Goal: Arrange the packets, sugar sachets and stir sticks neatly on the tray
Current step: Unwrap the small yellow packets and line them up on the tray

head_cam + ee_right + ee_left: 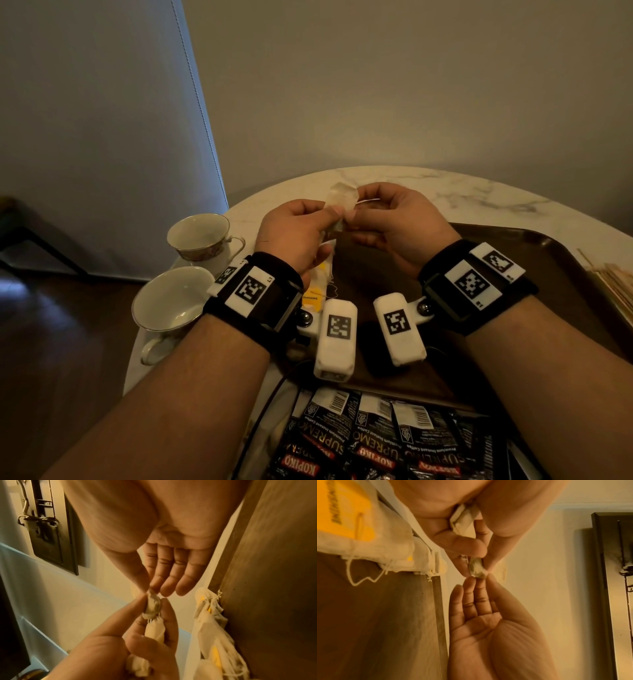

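Over the far left edge of the brown tray (548, 260), both hands hold one pale tea bag (340, 198). My left hand (329, 214) pinches its lower part between thumb and forefinger and grips more folded tea bags (462, 519) in its palm. My right hand (354, 216) pinches the upper tip of the tea bag (152, 604) with thumb and forefinger, its other fingers straight. Several tea bags with yellow tags (317, 291) lie on the tray's left edge. Black coffee packets (376, 438) lie in front of the tray. Wooden stir sticks (613, 284) lie at its right.
Two empty teacups (202, 236) (171, 301) stand on the round marble table (479, 195), left of the tray near the table's edge. A wall rises behind the table. A dark cable runs by the near left corner of the tray.
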Motion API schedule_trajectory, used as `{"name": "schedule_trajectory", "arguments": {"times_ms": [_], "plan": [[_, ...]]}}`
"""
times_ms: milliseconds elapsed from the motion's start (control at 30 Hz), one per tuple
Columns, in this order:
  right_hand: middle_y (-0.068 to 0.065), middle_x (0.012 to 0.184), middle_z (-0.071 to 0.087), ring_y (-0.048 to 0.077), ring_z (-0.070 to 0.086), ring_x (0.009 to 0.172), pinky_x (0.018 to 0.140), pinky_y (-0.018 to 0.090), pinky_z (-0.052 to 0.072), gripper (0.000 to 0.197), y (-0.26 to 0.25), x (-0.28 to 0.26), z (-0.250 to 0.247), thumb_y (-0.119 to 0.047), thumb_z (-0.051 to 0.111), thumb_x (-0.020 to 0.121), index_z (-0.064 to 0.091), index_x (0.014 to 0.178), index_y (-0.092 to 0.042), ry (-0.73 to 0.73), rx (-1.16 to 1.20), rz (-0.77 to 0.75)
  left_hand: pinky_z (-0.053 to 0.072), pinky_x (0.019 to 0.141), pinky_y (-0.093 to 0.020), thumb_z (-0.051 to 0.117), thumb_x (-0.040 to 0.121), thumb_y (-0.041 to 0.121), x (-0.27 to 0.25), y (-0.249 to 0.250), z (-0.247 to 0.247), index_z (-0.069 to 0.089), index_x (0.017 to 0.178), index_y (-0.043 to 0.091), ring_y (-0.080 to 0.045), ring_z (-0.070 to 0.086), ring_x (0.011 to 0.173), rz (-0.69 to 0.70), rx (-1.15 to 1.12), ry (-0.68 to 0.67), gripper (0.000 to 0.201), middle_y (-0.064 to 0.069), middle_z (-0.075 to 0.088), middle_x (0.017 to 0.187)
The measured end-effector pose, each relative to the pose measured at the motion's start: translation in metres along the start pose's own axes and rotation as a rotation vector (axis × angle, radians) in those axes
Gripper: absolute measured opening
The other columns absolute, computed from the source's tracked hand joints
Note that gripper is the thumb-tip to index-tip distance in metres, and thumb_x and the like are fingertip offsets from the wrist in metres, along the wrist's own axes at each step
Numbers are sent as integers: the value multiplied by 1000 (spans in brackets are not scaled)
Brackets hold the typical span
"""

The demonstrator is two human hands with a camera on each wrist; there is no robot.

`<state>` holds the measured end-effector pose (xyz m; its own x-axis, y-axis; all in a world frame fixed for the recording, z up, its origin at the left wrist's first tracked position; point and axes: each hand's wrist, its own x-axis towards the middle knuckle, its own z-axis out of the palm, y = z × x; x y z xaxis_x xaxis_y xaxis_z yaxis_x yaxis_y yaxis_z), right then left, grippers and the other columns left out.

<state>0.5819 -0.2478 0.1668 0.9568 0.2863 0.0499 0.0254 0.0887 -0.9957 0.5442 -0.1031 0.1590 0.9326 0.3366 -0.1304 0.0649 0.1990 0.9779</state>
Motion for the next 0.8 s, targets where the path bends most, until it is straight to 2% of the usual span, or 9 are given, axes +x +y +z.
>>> {"name": "schedule_trajectory", "arguments": {"times_ms": [100, 133, 200, 267, 400, 567, 700, 733, 800], "plan": [[9, 86, 72, 25, 74, 84, 78, 38, 61, 25, -1, 1, 3, 6, 72, 86, 62, 102, -10, 64, -13, -33, 46, 46, -20, 78, 91, 24, -1, 2, 0, 73, 89, 19, -11, 68, 71, -13, 5, 6, 7, -2, 75, 83], [10, 87, 72, 26, 74, 84, 76, 38, 62, 25, -1, 2, 3, 6, 73, 86, 62, 99, -11, 98, 0, -34, 46, 47, -20, 74, 93, 19, -2, 3, 1, 71, 91, 18, -10, 67, 68, -18, -20, 10, 3, -1, 74, 81], [14, 91, 72, 28, 76, 82, 68, 35, 62, 25, -2, 6, 0, 7, 72, 86, 60, 97, -12, 169, 45, -15, 47, 48, -21, 61, 96, 5, 0, 5, 0, 67, 92, 18, -11, 62, 63, -7, -69, 62, 15, -1, 68, 79], [16, 93, 72, 28, 76, 76, 63, 32, 60, 26, -1, 11, -4, 8, 70, 87, 58, 99, -12, 210, 86, 29, 46, 51, -25, 46, 94, -6, 5, 6, -1, 63, 92, 20, -13, 55, 64, 14, -79, 148, 31, -2, 62, 85], [16, 89, 68, 24, 73, 68, 63, 35, 62, 27, 7, 21, -5, 12, 69, 86, 56, 99, -9, 199, 46, 117, 43, 56, -30, 31, 91, -10, 10, 6, -3, 63, 91, 22, -16, 50, 68, 11, -73, 220, 45, -2, 61, 103], [12, 77, 64, 24, 69, 63, 68, 38, 61, 26, 14, 28, 5, 15, 67, 85, 56, 87, -9, 95, -3, 204, 50, 69, -33, 29, 91, -13, 10, 4, -2, 62, 91, 20, -16, 56, 79, 33, -64, 192, 47, -4, 62, 109], [11, 67, 65, 23, 70, 58, 58, 35, 61, 26, 16, 35, 13, 15, 68, 84, 57, 85, -7, 58, -50, 245, 57, 87, -44, 31, 90, -14, 15, 0, -4, 62, 89, 22, -18, 62, 89, 69, -45, 202, 47, -4, 63, 108], [11, 66, 66, 23, 70, 58, 56, 34, 60, 25, 17, 36, 14, 15, 69, 83, 58, 84, -7, 52, -70, 255, 56, 86, -43, 31, 89, -12, 16, -1, -5, 62, 89, 24, -16, 62, 89, 87, -11, 214, 48, -2, 64, 111], [13, 68, 67, 25, 71, 61, 57, 33, 59, 23, 19, 37, 16, 14, 72, 82, 60, 83, -5, 44, -119, 272, 51, 74, -37, 31, 88, -11, 17, -1, -6, 61, 89, 28, -10, 61, 86, 116, 42, 223, 49, 0, 63, 118]]}}
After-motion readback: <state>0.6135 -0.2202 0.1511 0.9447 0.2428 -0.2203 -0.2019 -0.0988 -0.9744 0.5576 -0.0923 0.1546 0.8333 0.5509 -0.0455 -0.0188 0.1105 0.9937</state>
